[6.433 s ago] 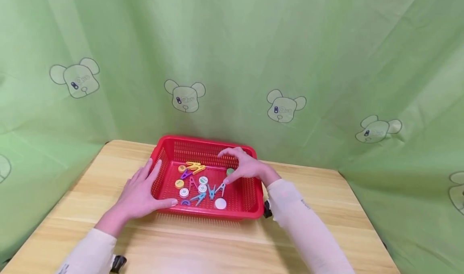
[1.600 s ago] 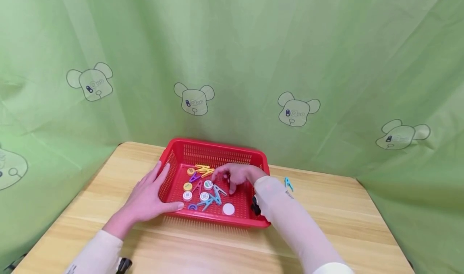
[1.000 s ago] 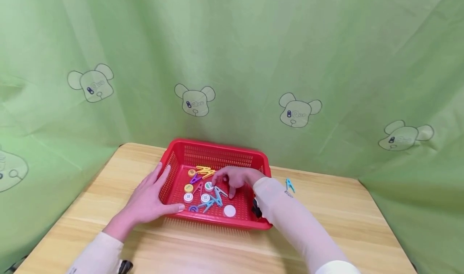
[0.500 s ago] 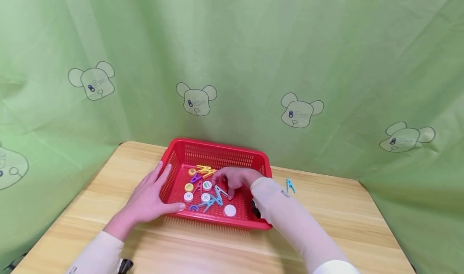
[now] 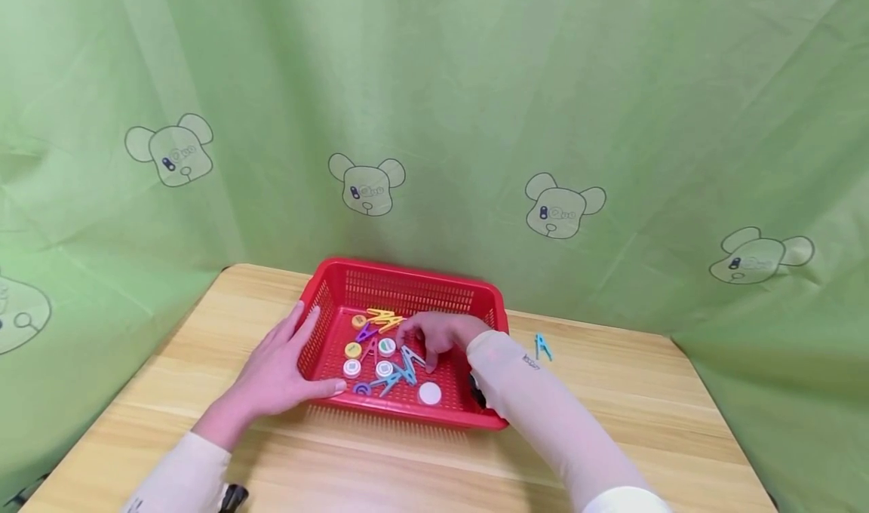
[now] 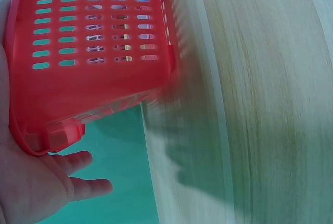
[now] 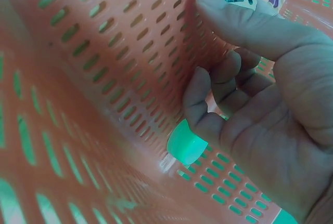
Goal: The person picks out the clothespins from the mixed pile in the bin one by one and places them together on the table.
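Observation:
A red plastic basket [image 5: 407,416] holds clothespins and round caps. My left hand [image 5: 274,370] rests on its left end, fingers straight along the left rim and thumb over the front rim. My right hand [image 5: 440,336] reaches inside, index fingertip beside a white-and-green cap [image 5: 386,346]. Its thumb is beside a grey clothespin [image 5: 412,357], apart from the index finger; the other fingers curl inward. Blue clothespins [image 5: 387,383] overlap nearby. In the right wrist view, a green cap [image 7: 186,142] stands beside the curled fingers.
A blue clothespin [image 5: 543,346] lies on the wooden table [image 5: 611,400] right of the basket. Inside are yellow clothespins [image 5: 387,321], a purple clothespin [image 5: 366,332], a yellow cap [image 5: 352,350] and a white disc [image 5: 430,393]. A green curtain [image 5: 434,105] hangs behind.
Since the oldest frame, a blue clothespin has appeared on the table, and my right hand has moved lower in the basket. Lately the white-and-green cap has shifted slightly left; my left hand stays put.

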The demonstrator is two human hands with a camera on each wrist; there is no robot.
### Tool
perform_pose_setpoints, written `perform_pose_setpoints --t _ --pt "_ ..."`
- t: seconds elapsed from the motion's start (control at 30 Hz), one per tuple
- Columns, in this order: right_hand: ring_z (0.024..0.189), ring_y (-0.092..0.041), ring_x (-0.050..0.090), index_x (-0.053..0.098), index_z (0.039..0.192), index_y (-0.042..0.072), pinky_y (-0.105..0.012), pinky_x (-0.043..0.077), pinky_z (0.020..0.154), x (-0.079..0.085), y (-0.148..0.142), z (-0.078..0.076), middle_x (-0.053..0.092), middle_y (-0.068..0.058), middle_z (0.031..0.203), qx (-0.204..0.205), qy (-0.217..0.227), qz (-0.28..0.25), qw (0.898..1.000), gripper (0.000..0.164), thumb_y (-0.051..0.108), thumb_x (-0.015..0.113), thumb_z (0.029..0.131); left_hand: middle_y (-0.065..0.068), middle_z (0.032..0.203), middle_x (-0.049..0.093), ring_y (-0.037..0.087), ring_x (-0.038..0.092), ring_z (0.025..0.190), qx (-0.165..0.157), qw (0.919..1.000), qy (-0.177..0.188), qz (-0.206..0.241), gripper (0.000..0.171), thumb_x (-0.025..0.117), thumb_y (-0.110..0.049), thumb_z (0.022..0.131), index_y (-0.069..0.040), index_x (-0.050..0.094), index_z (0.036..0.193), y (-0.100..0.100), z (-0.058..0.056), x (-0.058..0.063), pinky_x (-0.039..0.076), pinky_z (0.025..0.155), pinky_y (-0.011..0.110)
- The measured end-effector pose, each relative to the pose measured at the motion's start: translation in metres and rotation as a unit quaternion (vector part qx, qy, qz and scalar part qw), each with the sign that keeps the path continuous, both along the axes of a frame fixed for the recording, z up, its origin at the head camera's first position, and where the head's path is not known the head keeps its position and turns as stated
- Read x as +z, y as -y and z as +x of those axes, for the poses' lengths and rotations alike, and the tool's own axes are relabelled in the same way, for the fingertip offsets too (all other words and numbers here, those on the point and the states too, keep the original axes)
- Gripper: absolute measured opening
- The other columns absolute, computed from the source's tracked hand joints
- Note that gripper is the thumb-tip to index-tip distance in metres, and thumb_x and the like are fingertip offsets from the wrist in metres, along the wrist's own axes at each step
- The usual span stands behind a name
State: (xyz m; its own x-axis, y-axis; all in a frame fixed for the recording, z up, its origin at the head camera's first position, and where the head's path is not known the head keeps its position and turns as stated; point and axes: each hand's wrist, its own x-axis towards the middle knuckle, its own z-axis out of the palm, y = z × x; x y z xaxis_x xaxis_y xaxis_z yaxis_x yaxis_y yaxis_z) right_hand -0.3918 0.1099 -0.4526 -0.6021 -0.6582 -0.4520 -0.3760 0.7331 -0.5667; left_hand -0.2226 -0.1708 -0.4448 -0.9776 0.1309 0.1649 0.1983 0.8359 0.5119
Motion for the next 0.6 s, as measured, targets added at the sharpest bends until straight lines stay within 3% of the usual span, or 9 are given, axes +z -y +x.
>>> perform_pose_setpoints --t 0.27,0.6 --pt "0.106 -0.02 0.051 0.073 0.105 0.033 -0.04 0.051 0.09 0.0014 0.0 -0.0003 0.057 0.005 0.11 -0.006 -0.006 0.002 1.0 0.051 -0.004 0.086 0.072 0.02 0.164 0.011 0.046 0.019 0.143 0.003 1.0 0.001 -0.001 0.125 0.075 -0.073 0.069 -0.008 0.02 0.16 -0.0005 0.0003 0.0008 0.032 0.102 0.07" --pt "0.102 -0.02 0.053 0.074 0.107 0.031 -0.033 0.054 0.078 0.0018 -0.0005 0.0014 0.059 0.002 0.108 0.002 -0.017 -0.012 1.0 0.05 -0.004 0.086 0.073 0.019 0.164 0.01 0.046 0.02 0.143 0.003 1.0 0.0 -0.003 0.126 0.074 -0.075 0.068 -0.009 0.02 0.16 -0.0014 -0.0002 -0.001 0.033 0.102 0.07"
